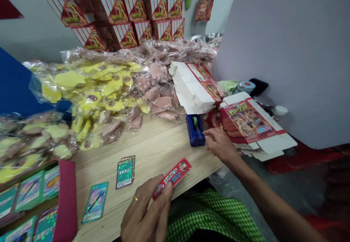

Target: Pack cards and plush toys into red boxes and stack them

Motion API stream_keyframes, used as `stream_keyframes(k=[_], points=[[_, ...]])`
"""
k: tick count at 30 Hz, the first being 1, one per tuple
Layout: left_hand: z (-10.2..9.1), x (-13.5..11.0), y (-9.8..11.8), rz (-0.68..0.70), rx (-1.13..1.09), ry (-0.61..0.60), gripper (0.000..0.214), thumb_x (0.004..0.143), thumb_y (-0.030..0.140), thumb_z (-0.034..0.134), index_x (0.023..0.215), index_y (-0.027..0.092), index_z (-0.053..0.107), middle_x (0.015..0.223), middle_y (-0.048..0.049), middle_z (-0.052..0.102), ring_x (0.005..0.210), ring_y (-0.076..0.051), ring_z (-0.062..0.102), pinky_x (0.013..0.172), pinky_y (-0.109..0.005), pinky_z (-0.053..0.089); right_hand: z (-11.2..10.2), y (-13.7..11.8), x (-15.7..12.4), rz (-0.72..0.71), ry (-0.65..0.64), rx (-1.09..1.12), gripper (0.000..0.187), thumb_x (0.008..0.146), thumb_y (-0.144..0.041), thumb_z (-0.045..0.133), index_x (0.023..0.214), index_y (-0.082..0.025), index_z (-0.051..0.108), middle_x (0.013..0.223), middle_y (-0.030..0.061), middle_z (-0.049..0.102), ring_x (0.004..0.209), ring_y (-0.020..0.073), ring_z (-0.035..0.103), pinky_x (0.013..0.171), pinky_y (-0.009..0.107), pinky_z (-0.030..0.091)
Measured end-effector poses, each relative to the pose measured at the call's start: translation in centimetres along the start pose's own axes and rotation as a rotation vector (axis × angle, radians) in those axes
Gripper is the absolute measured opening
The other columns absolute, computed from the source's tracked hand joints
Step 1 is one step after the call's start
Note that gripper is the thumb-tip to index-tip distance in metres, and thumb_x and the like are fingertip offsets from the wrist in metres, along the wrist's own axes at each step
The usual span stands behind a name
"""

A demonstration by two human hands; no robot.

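Observation:
My left hand (146,213) is low in the middle, fingers pinched on a small red foil packet (172,176) held just above the wooden table's front edge. My right hand (218,145) reaches to the right, fingers curled against the stack of flat red printed cartons (250,123), right beside a blue tape dispenser (195,129). Whether the right hand grips a carton I cannot make out. A short stack of shiny green cards (125,172) and a single card (95,202) lie on the table (153,151) ahead of the left hand.
Clear bags of yellow foam pieces (93,89) and pink pieces (161,92) pile across the table's back. Folded white-and-red cartons (194,87) lean there. A red tray with more cards (32,202) sits at left. Assembled red boxes (131,8) are stacked behind. A grey wall (287,52) rises at right.

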State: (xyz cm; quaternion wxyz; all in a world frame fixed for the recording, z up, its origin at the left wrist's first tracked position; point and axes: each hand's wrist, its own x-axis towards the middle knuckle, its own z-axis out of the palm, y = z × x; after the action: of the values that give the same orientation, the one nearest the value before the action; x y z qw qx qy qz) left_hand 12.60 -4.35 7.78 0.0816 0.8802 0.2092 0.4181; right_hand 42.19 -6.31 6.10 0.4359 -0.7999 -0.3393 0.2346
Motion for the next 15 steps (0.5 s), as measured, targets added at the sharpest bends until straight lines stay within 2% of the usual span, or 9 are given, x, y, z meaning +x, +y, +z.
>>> stream_keyframes(k=[2,4,6,8,13,15], points=[[0.9,0.3,0.3,-0.003,-0.006,0.029,0.036,0.086,-0.003,0.070,0.119,0.012,0.071,0.116,-0.0144,0.073,0.107,-0.020,0.072,0.086,-0.030,0.064,0.5,0.5,1.1,0.098,-0.079,0.055,0.010,0.081,-0.023,0.056,0.085,-0.017,0.064,0.087,0.0072,0.067,0.062,0.0178,0.068,0.049,0.025,0.051],[1.5,0.4,0.3,-0.018,0.003,0.057,0.032,0.088,-0.003,0.068,0.116,0.012,0.072,0.115,-0.0139,0.073,0.106,-0.019,0.072,0.088,-0.030,0.063,1.0,0.3,1.3,0.104,-0.110,0.116,0.015,0.083,-0.031,0.053,0.089,-0.019,0.061,0.082,0.0046,0.066,0.056,0.0177,0.067,0.046,0.026,0.050],[1.7,0.4,0.2,-0.011,0.004,0.115,0.030,0.089,-0.002,0.066,0.115,0.013,0.073,0.115,-0.0131,0.073,0.105,-0.018,0.072,0.087,-0.030,0.063,1.3,0.2,0.8,0.080,-0.108,0.169,0.019,0.084,-0.038,0.052,0.089,-0.021,0.057,0.082,0.0027,0.065,0.060,0.0189,0.068,0.052,0.029,0.055],[1.6,0.4,0.1,0.009,0.000,0.138,0.030,0.090,-0.002,0.066,0.115,0.013,0.072,0.116,-0.0133,0.073,0.105,-0.018,0.072,0.086,-0.030,0.064,1.6,0.5,0.0,0.022,-0.072,0.189,0.022,0.081,-0.044,0.054,0.082,-0.023,0.054,0.084,0.0024,0.063,0.066,0.0196,0.068,0.060,0.032,0.058],[1.2,1.1,0.7,-0.017,-0.024,0.041,0.031,0.086,-0.004,0.069,0.115,0.008,0.070,0.120,-0.0169,0.072,0.112,-0.021,0.070,0.091,-0.033,0.063,2.6,3.4,-1.1,-0.059,0.098,0.125,0.028,0.072,-0.046,0.055,0.058,-0.024,0.047,0.077,0.0039,0.056,0.073,0.0218,0.057,0.068,0.035,0.053],[1.2,1.4,1.0,0.007,-0.028,0.053,0.028,0.086,-0.004,0.070,0.111,0.007,0.070,0.118,-0.0166,0.073,0.111,-0.020,0.070,0.092,-0.032,0.062,2.8,4.0,-1.8,-0.068,0.141,0.095,0.026,0.071,-0.044,0.056,0.055,-0.025,0.047,0.073,0.0035,0.053,0.074,0.0226,0.054,0.071,0.037,0.050]])
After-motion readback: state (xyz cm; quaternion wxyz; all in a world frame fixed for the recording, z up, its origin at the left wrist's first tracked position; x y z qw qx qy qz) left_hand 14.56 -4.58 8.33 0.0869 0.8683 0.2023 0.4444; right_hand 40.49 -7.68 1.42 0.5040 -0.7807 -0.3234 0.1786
